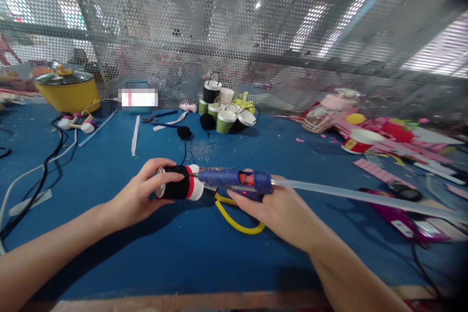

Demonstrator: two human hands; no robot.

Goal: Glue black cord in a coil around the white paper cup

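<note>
My left hand is closed around a small paper cup wrapped in black cord, with a red band and a white end facing right. The cup lies on its side. In my right hand is a blue glue gun, a long clear glue stick trailing from its back. Its nozzle is at the cup's red band; whether it touches, I cannot tell. Under the gun lie yellow-handled scissors, partly hidden by it. From behind the cup a black cord runs up to a black ball of yarn.
Several wrapped cups stand at the back against a perforated metal screen. A yellow pot and cables are at the left. At the right are a red-and-white paper bowl, pink strips and a purple packet.
</note>
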